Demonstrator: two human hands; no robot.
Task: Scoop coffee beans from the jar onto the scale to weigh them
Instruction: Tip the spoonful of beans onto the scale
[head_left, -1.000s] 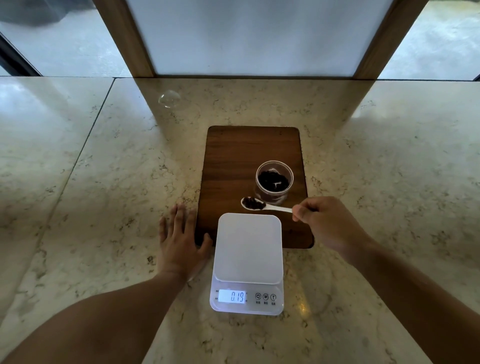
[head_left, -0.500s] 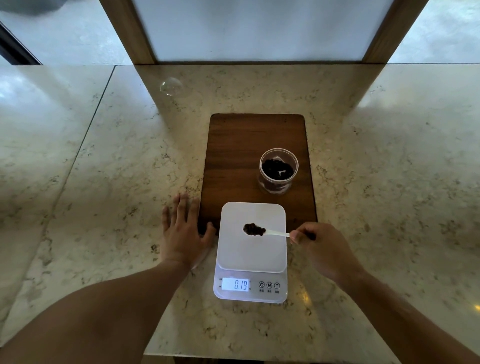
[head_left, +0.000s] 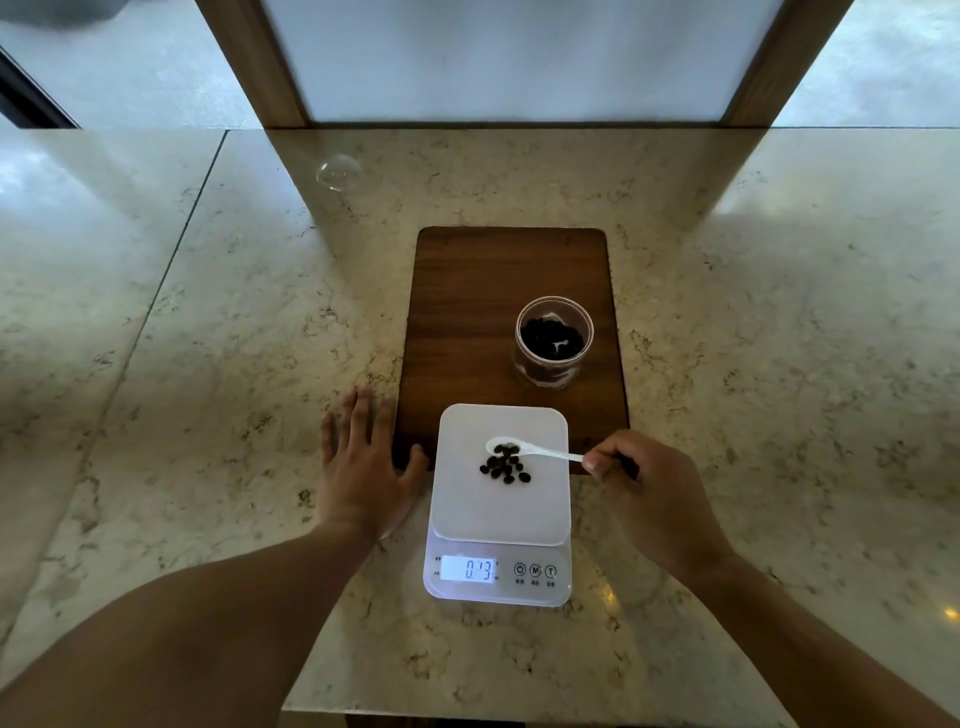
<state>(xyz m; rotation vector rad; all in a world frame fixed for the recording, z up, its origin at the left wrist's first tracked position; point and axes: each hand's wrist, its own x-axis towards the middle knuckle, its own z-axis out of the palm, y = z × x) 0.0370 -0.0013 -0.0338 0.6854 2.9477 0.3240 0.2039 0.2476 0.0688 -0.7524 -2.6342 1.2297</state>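
Observation:
A white digital scale (head_left: 501, 512) sits at the near edge of a dark wooden board (head_left: 467, 312). Several dark coffee beans (head_left: 505, 467) lie in a small heap on its platform. My right hand (head_left: 647, 488) pinches the handle of a small white spoon (head_left: 535, 451), whose tilted bowl hangs just over the heap with a few beans still at its lip. A clear glass jar (head_left: 554, 340) with beans in its bottom stands upright on the board behind the scale. My left hand (head_left: 363, 462) rests flat on the counter, thumb touching the board's corner. The lit display (head_left: 469, 569) reads 0.73.
The marble counter (head_left: 208, 364) stretches wide to both sides, with a seam on the left. A clear round glass lid (head_left: 339, 173) lies at the back left. Wooden frame posts and a window stand behind the counter. The counter's near edge runs just below the scale.
The spoon travelled from the jar to above the scale and tipped, and the beans dropped onto the platform. The display went from 0.19 to 0.73. My left hand stayed put.

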